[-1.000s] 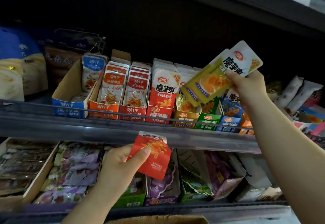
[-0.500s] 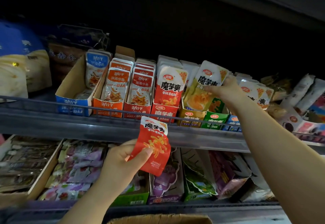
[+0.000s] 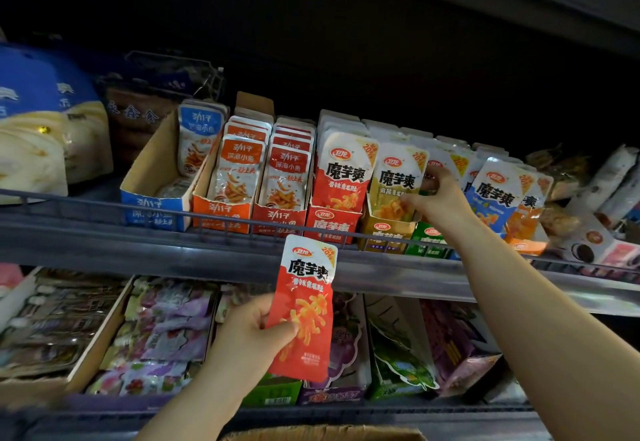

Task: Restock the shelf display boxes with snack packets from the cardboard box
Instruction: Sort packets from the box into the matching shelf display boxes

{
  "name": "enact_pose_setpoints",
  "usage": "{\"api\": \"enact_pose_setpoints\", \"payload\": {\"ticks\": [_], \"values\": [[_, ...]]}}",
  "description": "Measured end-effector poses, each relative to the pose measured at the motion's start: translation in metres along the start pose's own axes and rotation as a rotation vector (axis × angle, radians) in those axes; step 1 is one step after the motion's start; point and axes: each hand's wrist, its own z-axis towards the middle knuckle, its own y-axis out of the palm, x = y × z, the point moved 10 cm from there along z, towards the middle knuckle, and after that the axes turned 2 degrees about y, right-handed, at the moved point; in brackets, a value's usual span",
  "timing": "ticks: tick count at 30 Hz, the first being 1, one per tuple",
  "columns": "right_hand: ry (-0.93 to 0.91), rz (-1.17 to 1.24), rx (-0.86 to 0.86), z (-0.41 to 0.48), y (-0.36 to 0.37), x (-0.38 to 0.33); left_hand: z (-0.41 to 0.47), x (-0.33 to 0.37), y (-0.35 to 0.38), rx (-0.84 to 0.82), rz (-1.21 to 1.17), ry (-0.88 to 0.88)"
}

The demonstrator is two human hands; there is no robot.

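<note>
Far to the left of the red display box (image 3: 332,226) on the upper shelf, we see large blue-and-yellow bags (image 3: 34,136). Nearer to it stands a blue display box (image 3: 152,207), nearly empty, with one blue-topped packet (image 3: 199,136) upright at its back. Between that and the red display box sit two orange display boxes (image 3: 221,214), both full of upright packets.

Below the red display box and a little left, we find the left hand (image 3: 252,333) pinching a red snack packet (image 3: 304,309) by its lower left edge, thumb on the front. The packet is upright, and its top overlaps the grey shelf edge (image 3: 138,250) just under the red display box. Straight below, at the bottom of the view, a strip of the cardboard box (image 3: 322,433) shows.

The red display box itself is packed with matching red packets. Just right of it, a yellow display box (image 3: 384,231) holds a yellow packet (image 3: 394,184) at its front. The right hand (image 3: 440,201) grips that packet's right edge, thumb in front and fingers curled behind. We note the two hands are well apart. Further right come a green display box (image 3: 427,241), then upright blue packets (image 3: 491,195).
</note>
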Motion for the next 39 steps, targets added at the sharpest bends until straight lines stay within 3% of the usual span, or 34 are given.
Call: {"api": "enact_pose_setpoints", "payload": {"ticks": [6, 8, 10, 14, 17, 21, 24, 28, 34, 39], "values": [[-0.067, 0.122, 0.254, -0.014, -0.024, -0.011, -0.001, 0.004, -0.004, 0.004, -0.097, -0.025], [-0.126, 0.131, 0.248, -0.027, -0.024, -0.025, -0.003, 0.008, -0.004, -0.004, -0.098, -0.013], [-0.161, 0.135, 0.041, -0.041, -0.003, -0.041, -0.006, 0.014, 0.0, -0.029, -0.048, 0.023], [-0.11, 0.158, -0.552, -0.078, 0.059, -0.056, -0.006, 0.026, 0.005, -0.066, 0.04, 0.111], [-0.057, 0.151, -0.735, -0.089, 0.078, -0.053, -0.002, 0.03, 0.009, -0.075, 0.102, 0.144], [-0.093, 0.02, -0.682, -0.083, 0.073, -0.051, 0.002, 0.037, 0.016, -0.073, 0.224, 0.244], [-0.143, 0.041, -0.536, -0.073, 0.042, -0.065, 0.009, 0.051, 0.015, -0.027, 0.335, 0.37], [-0.218, 0.127, -0.277, -0.05, -0.011, -0.086, 0.021, 0.081, 0.001, 0.199, 0.609, 0.562], [-0.318, 0.1, -0.062, -0.034, -0.034, -0.108, 0.06, 0.088, 0.012, 0.182, 1.013, 0.538], [-0.428, -0.157, -0.014, -0.036, -0.02, -0.122, 0.076, 0.087, 0.023, 0.136, 1.2, 0.509]]}}
